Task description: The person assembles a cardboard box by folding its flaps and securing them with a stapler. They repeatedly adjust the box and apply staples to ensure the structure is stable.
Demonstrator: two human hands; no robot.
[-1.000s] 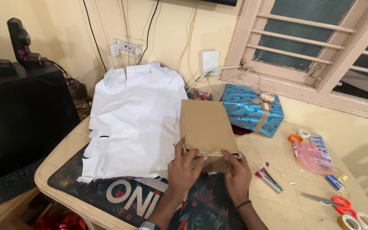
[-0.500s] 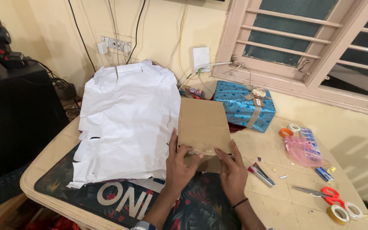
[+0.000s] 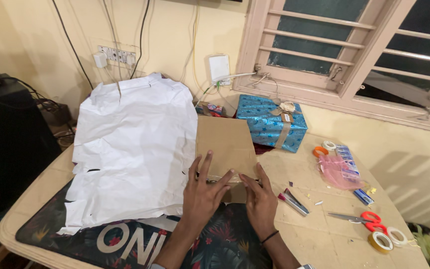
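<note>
Cardboard box lies under left hand and right hand, fingers spread flat.

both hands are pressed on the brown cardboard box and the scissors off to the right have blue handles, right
Not quite: the head view shows the scissors have red handles. Both the left hand and right hand are indeed pressed on the brown cardboard box.

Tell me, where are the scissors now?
In the head view, the scissors lie on the table at the right, beyond the right hand, just left of two tape rolls.
</note>
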